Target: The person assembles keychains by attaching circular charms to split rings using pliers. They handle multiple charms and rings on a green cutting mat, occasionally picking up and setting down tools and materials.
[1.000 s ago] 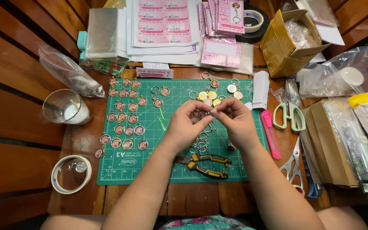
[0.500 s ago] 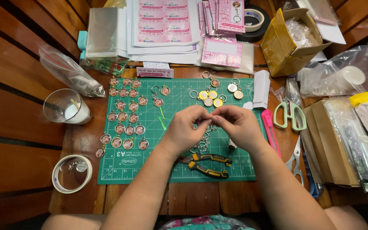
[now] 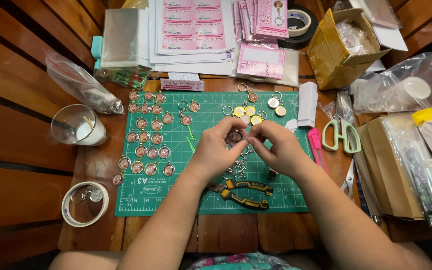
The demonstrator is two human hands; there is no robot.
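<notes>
Two hands, left (image 3: 215, 150) and right (image 3: 278, 148), met at frame centre over the green cutting mat (image 3: 176, 192), fingertips pinched together on a small round keychain charm (image 3: 235, 136), just above the yellow-handled pliers (image 3: 246, 192)

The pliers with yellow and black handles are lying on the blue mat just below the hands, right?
Not quite. The head view shows the mat is green, not blue. The pliers with yellow and black handles do lie on it, just below the left hand and right hand.
</notes>
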